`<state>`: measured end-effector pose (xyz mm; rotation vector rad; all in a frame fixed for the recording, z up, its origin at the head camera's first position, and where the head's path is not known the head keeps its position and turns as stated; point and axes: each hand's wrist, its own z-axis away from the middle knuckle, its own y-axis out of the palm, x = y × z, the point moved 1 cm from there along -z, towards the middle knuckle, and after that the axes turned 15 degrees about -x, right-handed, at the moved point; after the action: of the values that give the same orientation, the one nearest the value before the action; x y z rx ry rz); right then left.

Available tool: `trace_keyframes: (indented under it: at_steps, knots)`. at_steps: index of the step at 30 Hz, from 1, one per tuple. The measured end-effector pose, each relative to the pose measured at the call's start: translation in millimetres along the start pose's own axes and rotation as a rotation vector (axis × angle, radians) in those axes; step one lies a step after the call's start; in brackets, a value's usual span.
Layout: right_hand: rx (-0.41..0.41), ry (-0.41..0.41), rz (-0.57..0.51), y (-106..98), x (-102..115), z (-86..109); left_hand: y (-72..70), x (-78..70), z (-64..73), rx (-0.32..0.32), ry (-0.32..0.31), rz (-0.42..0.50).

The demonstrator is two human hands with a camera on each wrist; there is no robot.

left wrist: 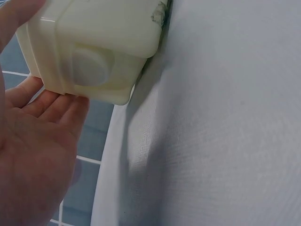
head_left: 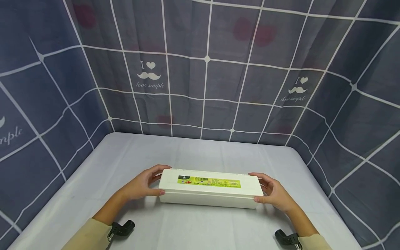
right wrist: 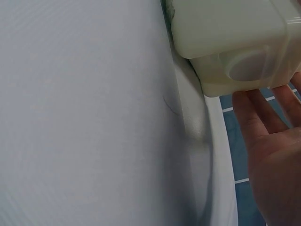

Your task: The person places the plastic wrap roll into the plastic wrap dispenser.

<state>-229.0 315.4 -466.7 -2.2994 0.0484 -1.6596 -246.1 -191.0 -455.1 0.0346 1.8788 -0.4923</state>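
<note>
A long white plastic cling film box [head_left: 207,199] with a yellow-green label [head_left: 209,182] lies sideways across the middle of the table, lid closed. At its left end my left hand [head_left: 142,185] grips it, thumb on the front edge and fingers at the back. My right hand [head_left: 276,194] grips the right end the same way. Both wrist views show the box's end [left wrist: 91,66] with a round shape in it, the fingers along its far side. Whether the box's underside touches the cloth or hangs just above it, I cannot tell.
A white cloth [head_left: 200,229] covers the table. Dark blue-grey curtains [head_left: 187,76] with white grid lines stand behind it and along both sides. A black wrist-worn device [head_left: 123,228] sits by the left sleeve, and another [head_left: 285,239] by the right.
</note>
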Motion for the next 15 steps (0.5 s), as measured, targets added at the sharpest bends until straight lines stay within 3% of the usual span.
trace_keyframes:
  at_steps: [6,10,15]
  knots:
    - [0.008,-0.006,0.001,-2,2,-2.7,-3.1,1.1,-2.1,0.023,-0.006,0.003]
    - [0.026,-0.053,-0.014,-5,8,-8.0,-9.4,2.3,-1.4,0.048,0.027,0.011]
    - [0.066,-0.113,0.006,-10,18,-18.1,-21.0,2.6,-1.3,0.009,0.051,-0.014]
